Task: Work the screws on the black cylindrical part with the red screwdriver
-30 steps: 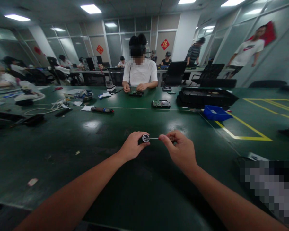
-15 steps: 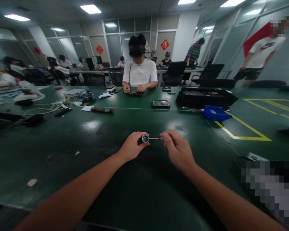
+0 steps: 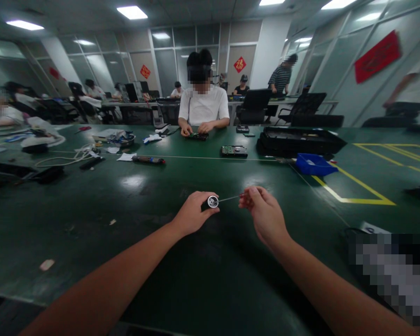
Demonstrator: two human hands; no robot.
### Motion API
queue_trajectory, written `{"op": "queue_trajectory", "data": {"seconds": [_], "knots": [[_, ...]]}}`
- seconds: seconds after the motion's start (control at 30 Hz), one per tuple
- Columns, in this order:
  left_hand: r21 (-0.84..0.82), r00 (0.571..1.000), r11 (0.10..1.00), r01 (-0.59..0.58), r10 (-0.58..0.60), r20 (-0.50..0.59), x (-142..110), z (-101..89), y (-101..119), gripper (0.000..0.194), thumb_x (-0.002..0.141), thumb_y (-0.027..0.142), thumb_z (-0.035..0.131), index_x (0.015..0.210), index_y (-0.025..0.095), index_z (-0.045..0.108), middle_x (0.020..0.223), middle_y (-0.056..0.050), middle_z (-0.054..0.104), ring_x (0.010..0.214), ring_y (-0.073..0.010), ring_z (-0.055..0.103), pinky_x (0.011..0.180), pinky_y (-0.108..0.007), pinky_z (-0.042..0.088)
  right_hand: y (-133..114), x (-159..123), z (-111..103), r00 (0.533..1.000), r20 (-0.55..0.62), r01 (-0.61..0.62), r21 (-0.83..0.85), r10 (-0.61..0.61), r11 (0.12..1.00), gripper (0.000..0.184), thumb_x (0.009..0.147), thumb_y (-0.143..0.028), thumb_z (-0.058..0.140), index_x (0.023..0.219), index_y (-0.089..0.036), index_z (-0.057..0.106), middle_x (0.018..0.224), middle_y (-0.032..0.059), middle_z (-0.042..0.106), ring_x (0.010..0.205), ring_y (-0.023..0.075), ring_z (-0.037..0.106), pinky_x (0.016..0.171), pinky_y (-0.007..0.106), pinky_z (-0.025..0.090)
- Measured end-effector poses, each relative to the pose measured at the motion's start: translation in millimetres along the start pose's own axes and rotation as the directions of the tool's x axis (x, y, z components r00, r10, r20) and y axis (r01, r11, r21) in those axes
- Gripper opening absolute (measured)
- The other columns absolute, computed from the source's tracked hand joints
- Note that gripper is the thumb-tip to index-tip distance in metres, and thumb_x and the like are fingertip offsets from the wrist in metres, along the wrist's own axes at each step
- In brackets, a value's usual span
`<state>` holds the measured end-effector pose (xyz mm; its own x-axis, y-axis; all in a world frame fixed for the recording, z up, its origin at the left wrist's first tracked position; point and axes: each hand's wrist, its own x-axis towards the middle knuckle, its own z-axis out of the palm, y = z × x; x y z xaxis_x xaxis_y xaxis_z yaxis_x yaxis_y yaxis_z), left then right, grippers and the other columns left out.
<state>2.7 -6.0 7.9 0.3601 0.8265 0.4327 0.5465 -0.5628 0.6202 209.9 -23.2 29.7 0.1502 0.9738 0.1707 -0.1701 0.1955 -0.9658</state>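
Note:
Low over the green table (image 3: 133,261), my left hand (image 3: 192,214) grips a small round part (image 3: 213,201) between thumb and fingers. Its open end, a silver-white rim with a dark inside, faces me; the rest of its body is hidden by the hand. My right hand (image 3: 264,212) is closed around a thin screwdriver (image 3: 229,199), whose handle is mostly covered by the fingers. The metal shaft runs left, tilted slightly down, and its tip reaches the rim of the round part. Whether the tip touches anything inside I cannot tell.
A hard drive (image 3: 234,150), a black tray (image 3: 301,140) and a blue bin (image 3: 315,164) lie farther back. At left are a dark tool with a red end (image 3: 149,160) and a pale cable (image 3: 73,156). Across the table a person (image 3: 203,102) handles a circuit board.
My right hand has moved a little right and up, and the screwdriver shaft now slants instead of lying level. My left hand has barely shifted, while the round part's opening shows slightly more.

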Motion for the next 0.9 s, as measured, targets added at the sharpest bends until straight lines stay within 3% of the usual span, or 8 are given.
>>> {"op": "queue_trajectory", "data": {"seconds": [0.1,0.23,0.37,0.73,0.9], "knots": [[0.006,1.000,1.000,-0.008,0.008,0.006,-0.2,-0.3,-0.4,0.030,0.085,0.029,0.071,0.114,0.022,0.064,0.114,-0.004,0.069,0.107,-0.0228,0.060,0.096,-0.040,0.046,-5.9,-4.6,1.5,0.992,0.019,0.125,-0.156,-0.124,0.980,0.023,0.093,-0.042,0.056,0.094,-0.020,0.062,0.082,0.0024,0.066,0.073,0.0160,0.063,0.072,0.033,0.052],[0.012,1.000,1.000,-0.024,0.024,0.008,-0.6,0.1,-2.2,0.032,0.086,0.031,0.070,0.115,0.022,0.063,0.115,-0.004,0.069,0.108,-0.0231,0.060,0.096,-0.040,0.045,-12.8,-12.9,2.9,0.966,0.103,0.257,-0.398,-0.236,0.881,0.022,0.097,-0.040,0.051,0.096,-0.020,0.061,0.083,0.0040,0.067,0.076,0.0177,0.065,0.074,0.035,0.052],[0.022,0.999,0.999,-0.035,0.035,0.007,-0.7,0.6,-3.6,0.031,0.086,0.032,0.070,0.115,0.022,0.063,0.116,-0.005,0.069,0.108,-0.0231,0.060,0.096,-0.040,0.046,-12.0,-16.3,1.9,0.942,0.163,0.335,-0.465,-0.292,0.820,0.022,0.098,-0.040,0.050,0.102,-0.021,0.060,0.087,0.0044,0.070,0.079,0.0186,0.068,0.074,0.034,0.052],[0.020,1.000,1.000,-0.024,0.024,0.007,-0.7,0.4,-3.6,0.033,0.085,0.033,0.071,0.115,0.022,0.064,0.115,-0.005,0.069,0.108,-0.0238,0.061,0.097,-0.042,0.046,-14.8,-18.2,2.2,0.928,0.182,0.372,-0.490,-0.325,0.788,0.022,0.097,-0.040,0.051,0.101,-0.021,0.061,0.085,0.0035,0.071,0.077,0.0180,0.070,0.072,0.032,0.053],[0.025,1.000,1.000,-0.018,0.018,0.018,-0.8,0.1,-3.9,0.033,0.086,0.035,0.070,0.115,0.022,0.064,0.114,-0.005,0.069,0.108,-0.0236,0.061,0.098,-0.042,0.045,-20.3,-18.7,2.6,0.920,0.188,0.381,-0.639,-0.345,0.668,0.024,0.091,-0.044,0.060,0.088,-0.021,0.066,0.075,0.0016,0.070,0.067,0.0168,0.066,0.063,0.029,0.048]]}}
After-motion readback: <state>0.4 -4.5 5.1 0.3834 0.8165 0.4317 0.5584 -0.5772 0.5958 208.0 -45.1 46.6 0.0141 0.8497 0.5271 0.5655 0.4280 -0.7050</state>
